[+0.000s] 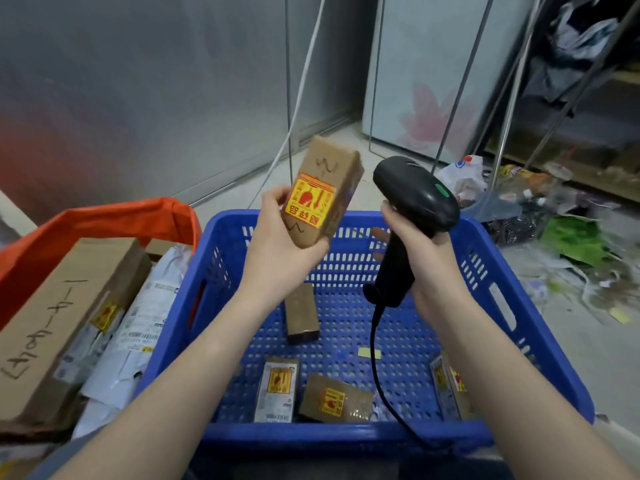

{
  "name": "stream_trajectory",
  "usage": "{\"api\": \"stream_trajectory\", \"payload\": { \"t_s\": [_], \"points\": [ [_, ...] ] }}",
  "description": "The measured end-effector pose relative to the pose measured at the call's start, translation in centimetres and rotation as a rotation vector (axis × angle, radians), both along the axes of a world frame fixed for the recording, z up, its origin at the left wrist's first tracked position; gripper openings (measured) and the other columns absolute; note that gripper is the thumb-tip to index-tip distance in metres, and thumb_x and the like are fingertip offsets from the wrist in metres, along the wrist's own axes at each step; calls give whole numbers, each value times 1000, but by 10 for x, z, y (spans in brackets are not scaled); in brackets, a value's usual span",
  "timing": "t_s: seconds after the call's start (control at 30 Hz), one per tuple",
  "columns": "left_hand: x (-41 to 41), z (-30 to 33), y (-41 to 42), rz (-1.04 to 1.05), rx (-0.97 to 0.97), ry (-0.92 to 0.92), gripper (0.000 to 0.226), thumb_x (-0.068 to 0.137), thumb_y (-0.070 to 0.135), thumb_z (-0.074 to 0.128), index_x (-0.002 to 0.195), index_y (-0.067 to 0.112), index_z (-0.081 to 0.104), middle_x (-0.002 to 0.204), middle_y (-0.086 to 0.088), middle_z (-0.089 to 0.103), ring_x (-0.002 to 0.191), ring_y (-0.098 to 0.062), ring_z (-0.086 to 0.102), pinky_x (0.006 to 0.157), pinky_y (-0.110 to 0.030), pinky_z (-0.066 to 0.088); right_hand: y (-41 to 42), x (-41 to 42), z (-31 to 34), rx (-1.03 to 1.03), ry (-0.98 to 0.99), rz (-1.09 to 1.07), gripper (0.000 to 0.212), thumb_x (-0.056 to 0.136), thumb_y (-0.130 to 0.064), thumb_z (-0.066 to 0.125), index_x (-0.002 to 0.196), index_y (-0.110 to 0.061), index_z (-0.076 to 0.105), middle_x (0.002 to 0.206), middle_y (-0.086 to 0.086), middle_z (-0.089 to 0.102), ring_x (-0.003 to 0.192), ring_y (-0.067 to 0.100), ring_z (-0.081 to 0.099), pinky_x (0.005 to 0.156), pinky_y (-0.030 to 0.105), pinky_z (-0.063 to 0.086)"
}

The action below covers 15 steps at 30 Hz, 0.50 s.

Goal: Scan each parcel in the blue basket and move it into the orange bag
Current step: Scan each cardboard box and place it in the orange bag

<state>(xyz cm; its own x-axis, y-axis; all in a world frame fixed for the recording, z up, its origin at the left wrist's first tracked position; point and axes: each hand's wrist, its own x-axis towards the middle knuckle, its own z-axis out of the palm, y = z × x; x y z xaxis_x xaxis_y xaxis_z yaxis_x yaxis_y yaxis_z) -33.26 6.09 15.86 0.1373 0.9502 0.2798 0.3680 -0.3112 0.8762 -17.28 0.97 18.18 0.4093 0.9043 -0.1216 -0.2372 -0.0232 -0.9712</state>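
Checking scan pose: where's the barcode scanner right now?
Head view, right of centre: the black barcode scanner is gripped by the right hand above the blue basket, beside the brown parcel in the left hand.

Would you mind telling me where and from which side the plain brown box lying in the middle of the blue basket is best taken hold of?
I would grip the plain brown box across its two long sides, coming straight down from above. It lies flat on the floor of the blue basket, apart from the other parcels, so fingers likely fit down either side. The left hand would first have to set down its stickered box.
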Motion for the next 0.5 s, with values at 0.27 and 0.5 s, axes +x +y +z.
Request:
{"api": "stream_trajectory", "payload": {
  "t_s": [0.27,0.5],
  "points": [
    [-2,-12,6,5,459,509,63,73,12,66,131,28,48,139,-1,40,128,-22,32,105,-52,27,12,15,0,-10,59,-98,40,67,-47,80,101,-33,62,111,2,70,107,26,64,96,50,49],
    [3,-16,6,29,643,552,48,79,16,53,126,27,51,151,-4,23,143,-28,14,111,-56,22,10,13,-7,-131,46,-13,38,82,-27,73,117,-19,61,99,5,71,79,15,65,67,32,56]
  ]
}}
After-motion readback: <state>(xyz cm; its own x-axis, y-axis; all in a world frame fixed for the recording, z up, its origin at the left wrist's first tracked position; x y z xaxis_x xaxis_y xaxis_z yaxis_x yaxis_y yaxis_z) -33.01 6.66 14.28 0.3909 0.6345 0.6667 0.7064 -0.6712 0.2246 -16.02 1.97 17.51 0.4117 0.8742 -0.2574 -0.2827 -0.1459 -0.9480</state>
